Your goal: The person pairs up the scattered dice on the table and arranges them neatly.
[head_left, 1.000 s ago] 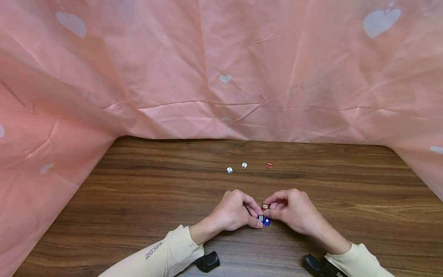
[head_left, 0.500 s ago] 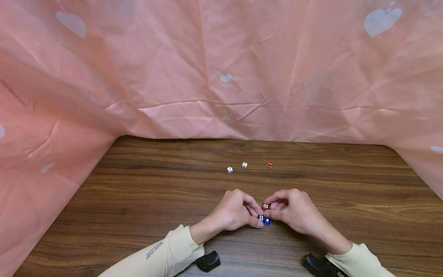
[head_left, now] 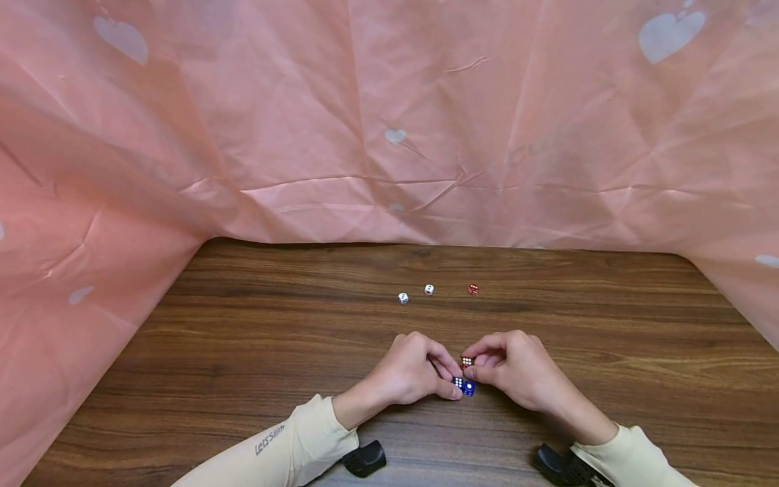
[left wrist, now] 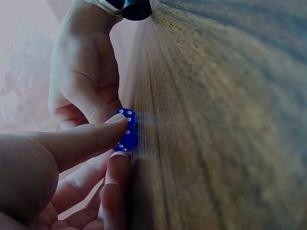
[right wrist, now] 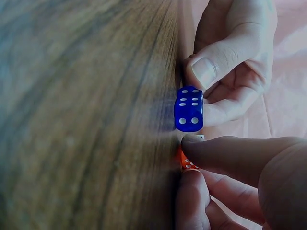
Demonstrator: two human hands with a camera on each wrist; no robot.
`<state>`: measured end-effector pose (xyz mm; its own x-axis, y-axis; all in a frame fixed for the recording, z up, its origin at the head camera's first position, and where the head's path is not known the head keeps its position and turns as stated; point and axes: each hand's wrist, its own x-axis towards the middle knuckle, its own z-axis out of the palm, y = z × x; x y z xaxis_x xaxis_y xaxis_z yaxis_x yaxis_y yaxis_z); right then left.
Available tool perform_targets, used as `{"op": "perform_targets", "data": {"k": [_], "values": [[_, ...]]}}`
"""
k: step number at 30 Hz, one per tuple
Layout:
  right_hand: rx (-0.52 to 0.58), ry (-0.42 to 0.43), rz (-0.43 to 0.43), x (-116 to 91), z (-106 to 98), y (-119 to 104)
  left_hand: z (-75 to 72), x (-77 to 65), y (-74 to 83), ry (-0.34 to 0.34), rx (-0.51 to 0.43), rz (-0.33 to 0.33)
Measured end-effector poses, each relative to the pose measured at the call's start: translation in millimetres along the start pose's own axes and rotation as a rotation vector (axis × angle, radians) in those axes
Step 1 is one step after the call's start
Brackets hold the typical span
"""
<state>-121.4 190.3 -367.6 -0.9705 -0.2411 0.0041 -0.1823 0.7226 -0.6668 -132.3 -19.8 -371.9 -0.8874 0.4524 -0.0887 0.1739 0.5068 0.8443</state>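
Note:
Two blue dice sit side by side on the wooden table: one with six pips up (head_left: pixel 458 383) and one with a single large pip up (head_left: pixel 468 388). My left hand (head_left: pixel 410 375) pinches the six-up blue die between thumb and fingers. Just behind the blue pair, my right hand (head_left: pixel 520 370) pinches a red die (head_left: pixel 467 362) between thumb and forefinger, close to the tabletop. In the right wrist view the blue die's side (right wrist: pixel 189 109) shows right beside the right thumb, while much of the red die (right wrist: pixel 188 162) is hidden by the fingers.
Farther back on the table (head_left: pixel 274 318) lie two white dice, one on the left (head_left: pixel 403 298) and one in the middle (head_left: pixel 429 289), and another red die (head_left: pixel 473 289). A pink cloth with hearts (head_left: pixel 365 149) hangs round the table's back and sides.

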Motion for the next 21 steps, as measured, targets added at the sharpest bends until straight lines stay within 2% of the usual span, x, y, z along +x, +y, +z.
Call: {"op": "perform_targets", "data": {"k": [21], "values": [[0.009,0.004,0.002,-0.8,-0.3,0.6,-3.4,-0.3,1.2,-0.036,-0.005,-0.012]]}}
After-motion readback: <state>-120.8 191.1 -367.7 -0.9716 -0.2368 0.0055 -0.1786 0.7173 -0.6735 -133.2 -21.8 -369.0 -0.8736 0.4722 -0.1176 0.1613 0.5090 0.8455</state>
